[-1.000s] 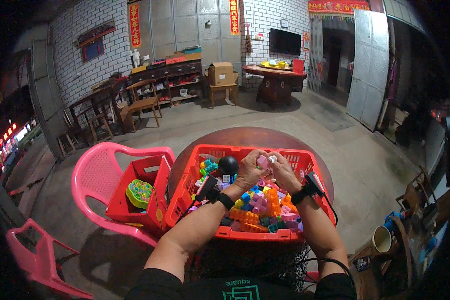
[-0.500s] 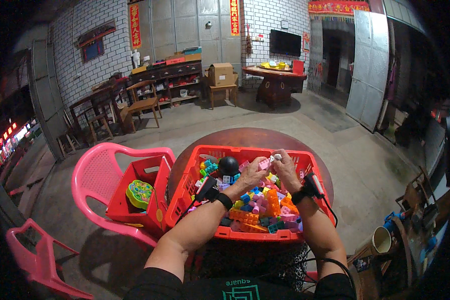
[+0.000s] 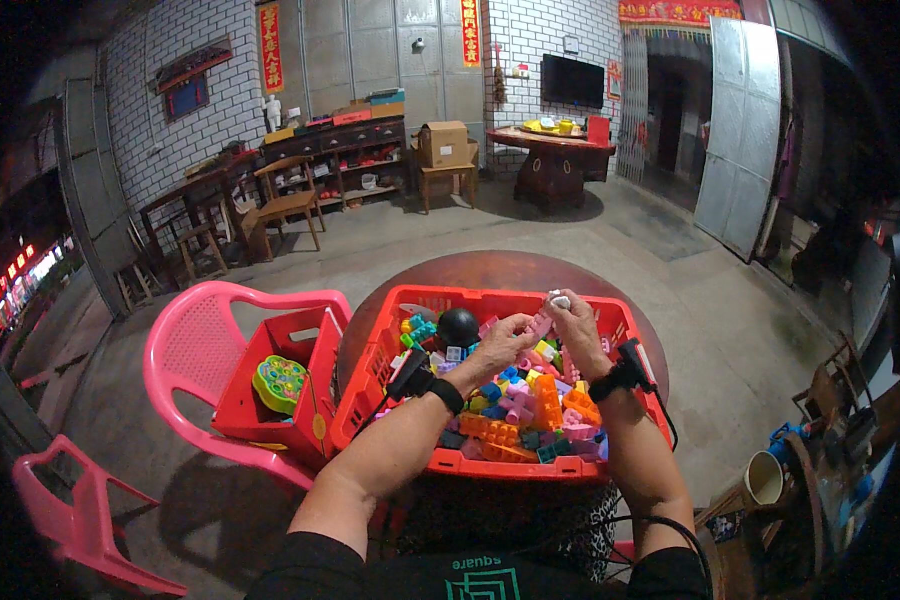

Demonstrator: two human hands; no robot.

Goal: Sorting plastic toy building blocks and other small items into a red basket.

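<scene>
My left hand (image 3: pixel 502 343) pinches the lower end of a pink block piece (image 3: pixel 539 324) above the red plastic basket (image 3: pixel 450 467). My right hand (image 3: pixel 576 326), higher and to the right, is closed on a small white piece (image 3: pixel 559 299) at the pink piece's upper end; whether the two are joined I cannot tell. Below both hands lies a heap of colourful plastic blocks (image 3: pixel 500 430), including orange, pink, yellow, blue and green ones. A black ball (image 3: pixel 458 328) sits among them at the back left, beside my left hand.
The basket stands on a round wooden table (image 3: pixel 470 266). A pink chair (image 3: pixel 195 360) at the left holds a red box (image 3: pixel 295 430) with a green toy (image 3: pixel 280 385). Another pink chair (image 3: pixel 70 520) is lower left. A cream bucket (image 3: pixel 763 478) and clutter lie at the right.
My right hand has risen slightly and moved right with the white piece. The pink piece has tilted, its upper end now higher, with my left hand below it.
</scene>
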